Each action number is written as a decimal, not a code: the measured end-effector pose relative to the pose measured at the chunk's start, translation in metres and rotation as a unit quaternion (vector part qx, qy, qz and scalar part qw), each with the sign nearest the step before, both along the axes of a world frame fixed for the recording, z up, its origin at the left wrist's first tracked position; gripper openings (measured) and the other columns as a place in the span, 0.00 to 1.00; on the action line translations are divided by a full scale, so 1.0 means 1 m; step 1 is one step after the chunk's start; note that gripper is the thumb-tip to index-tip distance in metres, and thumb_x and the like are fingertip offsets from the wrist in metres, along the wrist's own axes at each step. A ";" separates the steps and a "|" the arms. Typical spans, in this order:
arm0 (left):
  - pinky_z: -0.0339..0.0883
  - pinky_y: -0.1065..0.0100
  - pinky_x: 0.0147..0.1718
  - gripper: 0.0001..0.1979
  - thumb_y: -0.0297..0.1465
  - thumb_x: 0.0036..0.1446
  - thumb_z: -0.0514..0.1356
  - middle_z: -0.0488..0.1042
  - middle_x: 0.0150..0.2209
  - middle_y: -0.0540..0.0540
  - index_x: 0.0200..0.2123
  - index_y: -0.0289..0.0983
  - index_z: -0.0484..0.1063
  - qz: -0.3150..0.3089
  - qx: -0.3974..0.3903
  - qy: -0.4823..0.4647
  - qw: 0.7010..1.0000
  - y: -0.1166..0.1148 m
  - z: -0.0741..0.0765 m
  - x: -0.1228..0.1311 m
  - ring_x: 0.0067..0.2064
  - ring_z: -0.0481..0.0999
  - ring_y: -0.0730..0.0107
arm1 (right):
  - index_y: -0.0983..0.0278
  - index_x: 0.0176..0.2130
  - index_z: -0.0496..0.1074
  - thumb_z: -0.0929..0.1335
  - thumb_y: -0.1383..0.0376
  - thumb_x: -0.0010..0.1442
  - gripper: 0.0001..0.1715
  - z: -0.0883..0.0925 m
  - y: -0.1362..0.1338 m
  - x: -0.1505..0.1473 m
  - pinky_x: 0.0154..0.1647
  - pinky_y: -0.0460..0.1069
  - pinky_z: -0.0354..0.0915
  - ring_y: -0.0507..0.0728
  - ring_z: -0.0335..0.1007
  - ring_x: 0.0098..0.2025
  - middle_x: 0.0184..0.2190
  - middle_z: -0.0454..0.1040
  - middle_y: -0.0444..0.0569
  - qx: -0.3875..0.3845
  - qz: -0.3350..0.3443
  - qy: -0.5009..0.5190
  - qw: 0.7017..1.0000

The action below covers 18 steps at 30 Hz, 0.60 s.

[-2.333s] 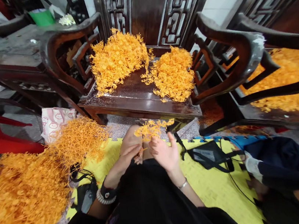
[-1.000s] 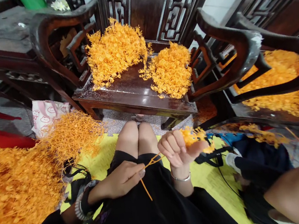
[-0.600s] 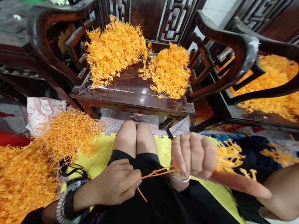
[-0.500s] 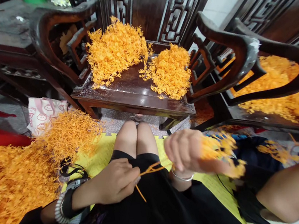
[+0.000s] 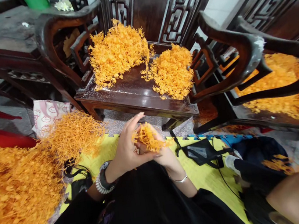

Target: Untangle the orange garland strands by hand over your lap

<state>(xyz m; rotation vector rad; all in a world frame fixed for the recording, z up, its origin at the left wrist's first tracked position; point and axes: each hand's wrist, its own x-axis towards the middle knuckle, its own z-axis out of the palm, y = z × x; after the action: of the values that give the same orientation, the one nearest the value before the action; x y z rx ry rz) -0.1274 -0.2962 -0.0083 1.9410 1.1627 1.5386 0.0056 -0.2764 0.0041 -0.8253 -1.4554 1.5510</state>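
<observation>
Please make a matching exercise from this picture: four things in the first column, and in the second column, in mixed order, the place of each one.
Things:
1. small orange bunch
2. two orange heaps
3. big orange pile
4. black pouch

Places:
A. on the floor, at the person's left
B. on the yellow mat
C. between the left hand and right hand
D. on the dark chair seat

Pairs: 1-C, 2-D, 3-A, 4-B

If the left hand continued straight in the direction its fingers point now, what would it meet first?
The left hand points up and forward, so it would probably first meet the front edge of the dark wooden chair seat; depth is unclear.
</observation>
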 end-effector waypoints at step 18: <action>0.62 0.73 0.24 0.11 0.33 0.66 0.51 0.72 0.24 0.52 0.34 0.36 0.70 0.264 0.031 -0.033 0.964 0.015 -0.017 -0.001 0.22 0.70 0.76 | 0.64 0.30 0.63 0.61 0.58 0.66 0.16 0.008 -0.003 0.015 0.22 0.45 0.49 0.47 0.51 0.21 0.20 0.56 0.38 0.088 0.121 -0.239 0.959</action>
<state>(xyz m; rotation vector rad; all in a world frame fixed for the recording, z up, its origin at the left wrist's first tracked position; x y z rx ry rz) -0.1286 -0.2809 -0.0248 1.6771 1.7158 1.8984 0.0202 -0.2792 0.0122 -0.9863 -2.0801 1.4237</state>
